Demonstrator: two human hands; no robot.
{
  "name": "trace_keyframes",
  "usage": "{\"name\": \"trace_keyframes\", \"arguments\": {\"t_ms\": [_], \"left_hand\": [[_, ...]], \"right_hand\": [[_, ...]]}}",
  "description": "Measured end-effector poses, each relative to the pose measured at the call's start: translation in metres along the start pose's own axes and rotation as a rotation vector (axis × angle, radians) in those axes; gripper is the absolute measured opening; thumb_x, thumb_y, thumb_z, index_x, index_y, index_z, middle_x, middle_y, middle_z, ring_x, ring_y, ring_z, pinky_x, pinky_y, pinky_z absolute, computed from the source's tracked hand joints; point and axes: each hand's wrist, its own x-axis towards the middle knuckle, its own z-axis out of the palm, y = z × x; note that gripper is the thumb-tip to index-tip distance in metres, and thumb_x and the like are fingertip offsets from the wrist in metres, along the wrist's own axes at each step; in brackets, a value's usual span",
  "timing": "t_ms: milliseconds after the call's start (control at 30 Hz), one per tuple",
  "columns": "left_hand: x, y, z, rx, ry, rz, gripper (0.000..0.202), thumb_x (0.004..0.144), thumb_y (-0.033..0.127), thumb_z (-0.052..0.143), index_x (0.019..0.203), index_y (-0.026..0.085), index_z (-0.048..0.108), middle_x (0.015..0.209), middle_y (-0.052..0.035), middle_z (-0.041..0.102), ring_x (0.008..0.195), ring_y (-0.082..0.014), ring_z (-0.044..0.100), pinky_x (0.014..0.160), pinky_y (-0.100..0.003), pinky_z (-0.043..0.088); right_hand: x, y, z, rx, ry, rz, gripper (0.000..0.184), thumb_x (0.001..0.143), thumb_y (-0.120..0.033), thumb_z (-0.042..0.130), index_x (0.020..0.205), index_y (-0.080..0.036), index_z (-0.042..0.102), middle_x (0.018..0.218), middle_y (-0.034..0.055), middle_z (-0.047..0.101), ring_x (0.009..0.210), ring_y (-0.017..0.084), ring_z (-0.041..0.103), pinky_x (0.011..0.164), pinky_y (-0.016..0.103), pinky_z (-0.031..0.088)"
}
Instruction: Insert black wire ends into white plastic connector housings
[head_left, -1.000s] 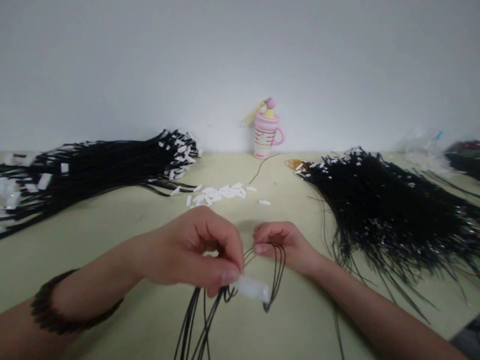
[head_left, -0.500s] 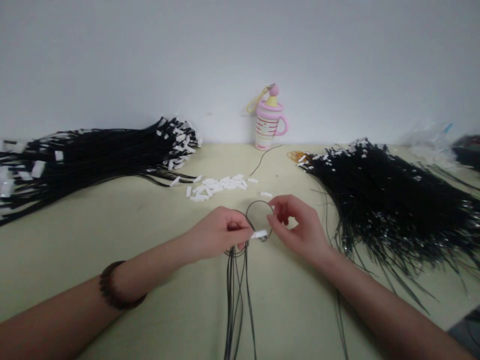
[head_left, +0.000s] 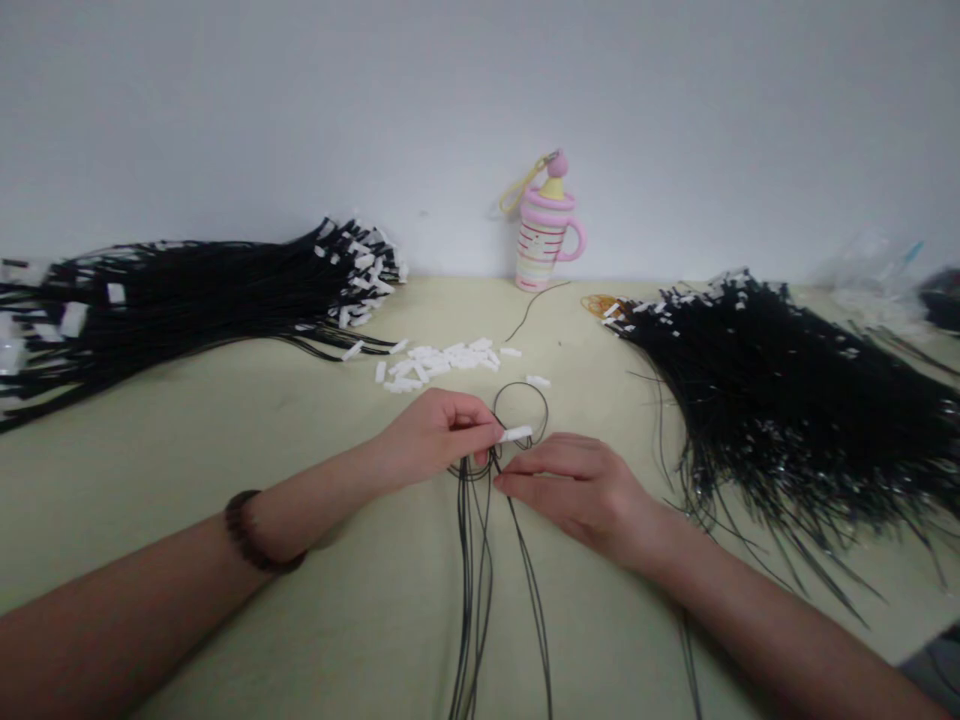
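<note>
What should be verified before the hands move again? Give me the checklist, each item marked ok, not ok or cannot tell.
1. White piece pinched in the left hand: ok.
2. Right hand gripping a cord: cannot tell; its fingertips are at the hanging cords, but the contact is too small to read.
3. Cord loop drawn closed: not ok, it stands open.
4. Hanging cords gathered together: not ok, they hang spread apart.
5. Cup away from both hands: ok.
</note>
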Motion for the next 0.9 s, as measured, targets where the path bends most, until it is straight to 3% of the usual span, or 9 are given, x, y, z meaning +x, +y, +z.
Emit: {"name": "trace_keyframes", "arguments": {"t_ms": [200, 500, 733, 800, 900], "left_hand": [[-0.001, -0.001, -0.001, -0.003, -0.025, -0.022, 0.018, 0.077, 0.029, 0.054, 0.07, 0.014, 0.061, 0.055, 0.0018, 0.057, 0.051, -0.0086, 0.047, 0.049, -0.021, 0.033], [0.002, -0.001, -0.001, -0.041, -0.032, -0.014, 0.016, 0.076, 0.028, 0.055, 0.071, 0.014, 0.062, 0.057, 0.0018, 0.058, 0.053, -0.0088, 0.05, 0.052, -0.021, 0.037], [0.0, 0.0, -0.002, -0.003, -0.037, -0.016, 0.017, 0.077, 0.029, 0.055, 0.073, 0.014, 0.062, 0.056, 0.0023, 0.057, 0.052, -0.009, 0.049, 0.051, -0.021, 0.036], [0.0, 0.0, -0.002, -0.002, -0.04, -0.018, 0.018, 0.077, 0.029, 0.054, 0.072, 0.014, 0.062, 0.056, 0.0019, 0.057, 0.052, -0.009, 0.048, 0.051, -0.021, 0.035], [0.001, 0.0, -0.002, 0.006, -0.018, -0.038, 0.022, 0.079, 0.031, 0.053, 0.068, 0.014, 0.061, 0.055, 0.0019, 0.056, 0.049, -0.0077, 0.044, 0.048, -0.02, 0.03]], "right_hand": [[0.0, -0.002, -0.013, 0.14, -0.024, 0.05, 0.012, 0.082, -0.012, 0.056, 0.088, -0.009, 0.066, 0.089, 0.0095, 0.065, 0.081, 0.012, 0.062, 0.069, 0.021, 0.052], [-0.002, 0.001, 0.002, -0.072, -0.076, 0.01, 0.01, 0.083, -0.016, 0.056, 0.087, -0.016, 0.065, 0.091, 0.0038, 0.067, 0.082, 0.014, 0.061, 0.069, 0.028, 0.049], [0.0, -0.001, -0.01, -0.12, -0.108, -0.085, 0.012, 0.083, -0.011, 0.054, 0.091, -0.011, 0.063, 0.09, 0.009, 0.068, 0.086, 0.017, 0.062, 0.073, 0.03, 0.051], [-0.001, -0.003, -0.01, -0.024, -0.047, 0.001, 0.014, 0.081, -0.009, 0.055, 0.093, -0.011, 0.061, 0.093, 0.0098, 0.067, 0.088, 0.017, 0.062, 0.076, 0.029, 0.051], [0.0, -0.006, -0.008, 0.244, 0.129, 0.357, 0.013, 0.081, -0.009, 0.054, 0.092, -0.015, 0.057, 0.091, 0.0058, 0.067, 0.081, 0.013, 0.063, 0.073, 0.025, 0.052]]}}
